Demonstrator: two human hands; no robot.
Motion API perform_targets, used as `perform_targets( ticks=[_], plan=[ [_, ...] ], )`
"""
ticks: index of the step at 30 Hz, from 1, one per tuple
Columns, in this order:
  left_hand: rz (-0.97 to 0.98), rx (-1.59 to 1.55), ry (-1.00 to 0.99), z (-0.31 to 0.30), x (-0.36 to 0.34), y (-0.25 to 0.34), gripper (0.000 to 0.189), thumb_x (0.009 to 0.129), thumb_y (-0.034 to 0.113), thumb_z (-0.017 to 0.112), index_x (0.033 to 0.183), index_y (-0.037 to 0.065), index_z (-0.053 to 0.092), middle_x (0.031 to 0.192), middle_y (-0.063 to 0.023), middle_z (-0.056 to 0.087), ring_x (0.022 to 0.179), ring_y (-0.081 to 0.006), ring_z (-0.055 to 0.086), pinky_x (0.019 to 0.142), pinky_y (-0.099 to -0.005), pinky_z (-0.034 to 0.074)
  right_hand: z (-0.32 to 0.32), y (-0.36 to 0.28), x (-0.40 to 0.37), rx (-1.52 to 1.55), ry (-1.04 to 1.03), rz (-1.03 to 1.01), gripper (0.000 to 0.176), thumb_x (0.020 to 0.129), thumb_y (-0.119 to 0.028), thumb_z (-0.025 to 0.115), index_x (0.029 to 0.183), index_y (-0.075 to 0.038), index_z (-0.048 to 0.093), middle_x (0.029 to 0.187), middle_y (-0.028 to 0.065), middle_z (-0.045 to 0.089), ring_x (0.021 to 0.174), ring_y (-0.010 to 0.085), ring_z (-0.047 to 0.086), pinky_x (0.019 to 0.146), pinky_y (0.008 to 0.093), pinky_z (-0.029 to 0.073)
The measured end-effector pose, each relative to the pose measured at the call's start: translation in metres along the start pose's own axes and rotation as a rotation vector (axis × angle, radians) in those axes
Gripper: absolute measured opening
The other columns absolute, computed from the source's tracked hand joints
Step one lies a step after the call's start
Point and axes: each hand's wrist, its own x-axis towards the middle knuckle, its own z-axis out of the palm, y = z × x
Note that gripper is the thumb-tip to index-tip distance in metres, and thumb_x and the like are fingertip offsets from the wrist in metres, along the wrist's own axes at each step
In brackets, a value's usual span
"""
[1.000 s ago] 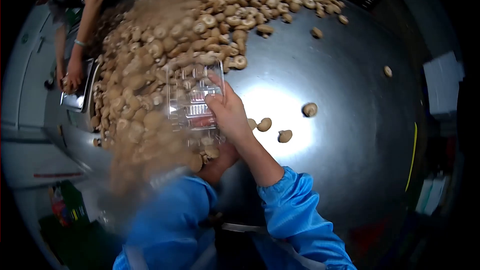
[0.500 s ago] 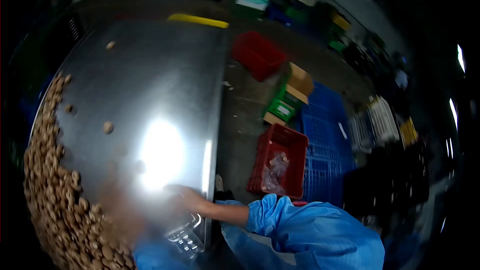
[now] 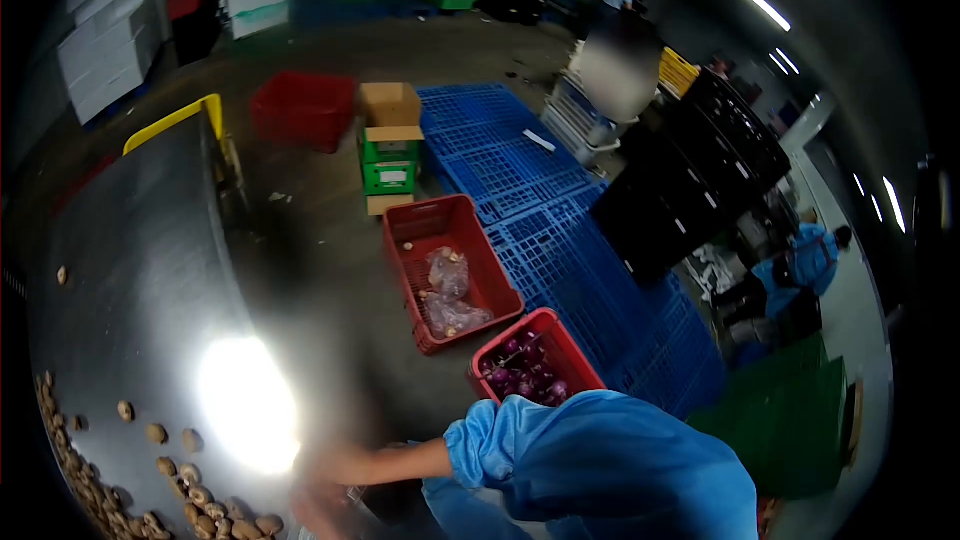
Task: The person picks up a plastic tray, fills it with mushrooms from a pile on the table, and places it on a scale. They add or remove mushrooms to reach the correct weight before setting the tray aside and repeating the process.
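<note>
Both hands motion-blurred at the near edge of the surface, next to the mushrooms.

Right hand (image 3: 326, 467) reaches left out of a blue sleeve (image 3: 600, 465), over the surface edge. It's too smeared to tell whether it is clenched, released or grasping anything. Left hand (image 3: 318, 517) is a blur just below it at the frame bottom, grip also unreadable. Mushrooms (image 3: 190, 498) lie loose on the steel surface (image 3: 130, 260), just left of the hands, piled thicker toward the lower-left corner, with a few strays further up. Bright light glare on the steel sits between them and the hands. On the floor to the right: a red crate (image 3: 400, 240) with plastic bags, a second red crate (image 3: 560, 340) with purple produce near the sleeve, and blue pallets (image 3: 560, 230) beyond.
</note>
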Motion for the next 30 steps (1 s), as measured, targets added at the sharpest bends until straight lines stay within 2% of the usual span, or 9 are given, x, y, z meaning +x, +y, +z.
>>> perform_targets(
  ticks=[3,6,8,14,16,19,20,28,30],
  plan=[
    [-0.034,0.378,0.204,0.022,-0.028,0.004,0.031,0.101,0.023,0.049,0.109,-0.005,0.057,0.084,-0.0125,0.065,0.063,-0.0163,0.061,0.049,-0.0245,0.047,-0.011,0.007,-0.028,-0.074,0.025,0.028,0.052,0.094,-0.004,0.041,0.145,-0.008,0.030,0.076,0.0127,0.062,0.060,0.0208,0.065,0.055,0.0316,0.052],
    [-0.061,0.043,-0.128,0.036,-0.038,-0.011,0.030,0.100,0.023,0.050,0.109,-0.005,0.057,0.086,-0.0124,0.065,0.062,-0.0161,0.061,0.048,-0.0246,0.046,-0.021,0.029,-0.052,-0.109,0.124,-0.066,0.052,0.093,-0.004,0.043,0.144,-0.006,0.031,0.069,0.0118,0.060,0.057,0.0198,0.064,0.052,0.0319,0.050],
    [-0.015,0.220,0.182,0.046,-0.043,-0.039,0.027,0.097,0.024,0.053,0.105,0.000,0.063,0.087,-0.0112,0.066,0.068,-0.0205,0.062,0.055,-0.0333,0.049,-0.026,0.075,-0.055,-0.166,0.251,-0.309,0.051,0.093,-0.004,0.043,0.143,-0.006,0.032,0.067,0.0099,0.060,0.056,0.0171,0.064,0.050,0.0309,0.049],
    [-0.062,0.453,-0.272,0.102,-0.094,-0.031,0.028,0.093,0.010,0.059,0.118,0.002,0.050,0.099,-0.0135,0.060,0.078,-0.0216,0.059,0.062,-0.0311,0.052,-0.089,0.074,-0.131,0.004,0.536,-0.268,0.050,0.091,-0.008,0.052,0.139,-0.007,0.039,0.077,0.0098,0.062,0.063,0.0162,0.065,0.058,0.0312,0.051],
    [-0.126,0.510,-0.383,0.116,-0.111,-0.038,0.016,0.093,0.006,0.057,0.109,0.001,0.054,0.082,-0.0075,0.058,0.062,-0.0142,0.054,0.049,-0.0254,0.045,-0.106,0.078,-0.151,-0.002,0.728,-0.325,0.048,0.089,-0.010,0.057,0.135,-0.007,0.044,0.082,0.0118,0.065,0.071,0.0190,0.066,0.064,0.0330,0.052],
    [-0.132,0.545,-0.422,0.115,-0.132,-0.061,0.017,0.092,0.009,0.061,0.107,0.002,0.056,0.073,-0.0029,0.055,0.053,-0.0094,0.048,0.043,-0.0226,0.037,-0.133,0.092,-0.198,-0.323,0.611,-0.338,0.029,0.084,-0.012,0.061,0.112,-0.005,0.062,0.087,0.0130,0.068,0.074,0.0212,0.067,0.066,0.0336,0.053],
    [-0.094,0.538,-0.425,0.106,-0.132,-0.074,0.018,0.091,0.009,0.062,0.106,0.002,0.056,0.071,-0.0016,0.056,0.051,-0.0084,0.046,0.044,-0.0223,0.037,-0.133,0.055,-0.231,-0.226,0.427,-0.027,0.024,0.083,-0.013,0.061,0.104,-0.003,0.065,0.084,0.0130,0.068,0.065,0.0193,0.067,0.059,0.0326,0.053],
    [-0.078,0.652,-0.522,0.089,-0.156,-0.056,0.027,0.091,0.011,0.063,0.117,0.002,0.057,0.082,-0.0052,0.062,0.063,-0.0084,0.052,0.052,-0.0226,0.041,-0.111,0.037,-0.275,-0.321,0.278,0.089,0.019,0.092,-0.015,0.056,0.102,-0.001,0.062,0.069,0.0097,0.064,0.049,0.0168,0.059,0.047,0.0320,0.049],
    [-0.001,0.731,-0.484,0.081,-0.159,-0.048,0.031,0.093,0.015,0.061,0.120,0.001,0.055,0.091,-0.0115,0.063,0.074,-0.0159,0.057,0.062,-0.0288,0.047,-0.104,0.046,-0.263,-0.304,0.336,-0.021,0.018,0.093,-0.014,0.054,0.101,0.000,0.062,0.067,0.0096,0.063,0.049,0.0159,0.059,0.045,0.0313,0.047]
  ],
)
